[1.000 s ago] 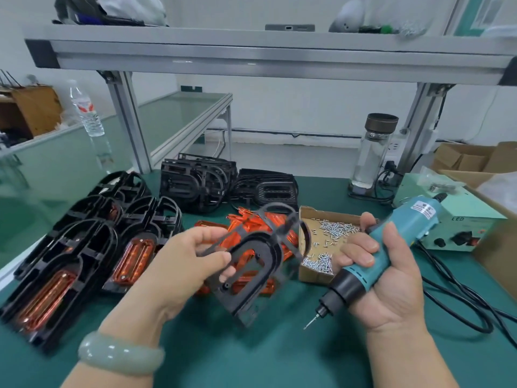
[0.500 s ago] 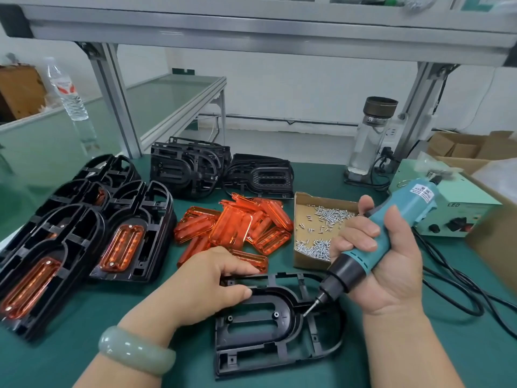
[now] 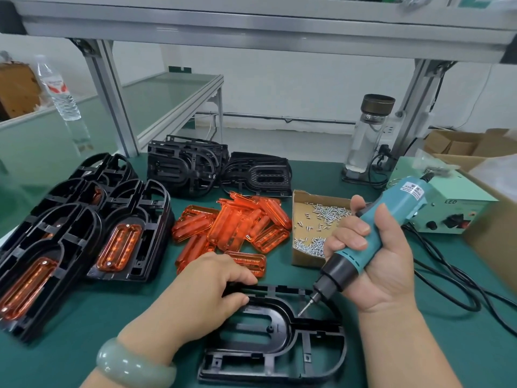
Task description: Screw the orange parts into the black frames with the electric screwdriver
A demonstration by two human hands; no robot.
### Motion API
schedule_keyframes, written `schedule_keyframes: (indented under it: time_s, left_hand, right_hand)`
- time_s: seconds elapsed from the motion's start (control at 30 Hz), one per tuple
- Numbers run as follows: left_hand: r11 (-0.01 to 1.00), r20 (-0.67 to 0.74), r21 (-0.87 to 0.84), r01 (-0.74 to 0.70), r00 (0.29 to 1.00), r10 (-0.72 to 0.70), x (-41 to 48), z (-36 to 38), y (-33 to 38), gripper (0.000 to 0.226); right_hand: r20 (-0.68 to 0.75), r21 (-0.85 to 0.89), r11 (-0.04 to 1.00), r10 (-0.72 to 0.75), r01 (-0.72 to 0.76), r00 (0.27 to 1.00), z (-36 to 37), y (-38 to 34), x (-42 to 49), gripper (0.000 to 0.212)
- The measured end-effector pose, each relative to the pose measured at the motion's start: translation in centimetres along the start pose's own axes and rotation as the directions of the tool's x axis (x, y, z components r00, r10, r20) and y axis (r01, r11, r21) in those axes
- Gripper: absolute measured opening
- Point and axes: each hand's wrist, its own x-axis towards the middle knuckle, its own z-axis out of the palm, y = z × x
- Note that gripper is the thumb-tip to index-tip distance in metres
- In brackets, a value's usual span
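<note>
Pins the black frame point(image 3: 285, 320) flat on the green surface point(image 3: 112, 309) with the left grip point(image 3: 207, 292). Keeps the palm down and the wrist low at the near left, with fingers curled over the frame's far edge and the thumb hooked on the raised inner rim, so grasping the frame. Wears a pale green bangle point(image 3: 134, 368) on that wrist.

Clenches the right grip point(image 3: 375, 264) round the teal barrel of the electric screwdriver point(image 3: 405, 200), palm turned toward the camera, forearm rising from the lower right. Tilts the tool so the bit points down and left, tip at the frame's inner rim; cannot tell whether touching.

Counts one frame in front, one screwdriver, and one cardboard box point(image 3: 306, 211) of loose screws point(image 3: 330, 212), too many to number. Puts the orange parts point(image 3: 232, 228) at about ten, overlapping in a heap just beyond the left grip and beside the box; exact number unclear. Makes out four more orange pieces seated in the stacked frames point(image 3: 151, 219) at the left, two plain in front and two half hidden behind. Finds two clusters of spare frames point(image 3: 190, 169) at the back.
</note>
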Motion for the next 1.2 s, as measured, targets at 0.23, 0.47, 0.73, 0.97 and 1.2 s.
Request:
schedule_keyframes:
  time_s: [0.23,0.47,0.73,0.97,1.2]
  left_hand:
    - [0.999,-0.023,0.017,0.042,0.999,-0.042,-0.1,-0.1,0.1,0.027]
    - [0.998,-0.035,0.022,0.056,0.998,-0.055,0.0,-0.2,-0.1,0.029]
    - [0.986,-0.215,0.011,0.169,0.963,-0.162,3.1,-1.1,-0.3,0.026]
    - [0.985,0.057,0.12,0.126,0.989,-0.133,5.5,0.7,0.7,0.044]
    - [0.984,-0.089,0.135,0.119,0.99,-0.108,5.1,0.8,0.5,0.042]
  right_hand:
    - [-0.023,-0.008,1.0,0.013,-0.013,1.0,0.0,0.3,0.3,0.02]
    - [-0.029,-0.019,1.0,0.021,-0.022,0.999,0.0,0.5,0.1,0.021]
    - [-0.024,-0.014,0.999,0.029,-0.029,0.999,0.0,0.8,0.2,0.021]
    - [-0.043,-0.005,1.0,0.03,-0.03,0.999,0.1,1.0,0.4,0.021]
    - [-0.053,-0.002,1.0,0.023,-0.024,0.998,-0.2,0.9,0.5,0.019]
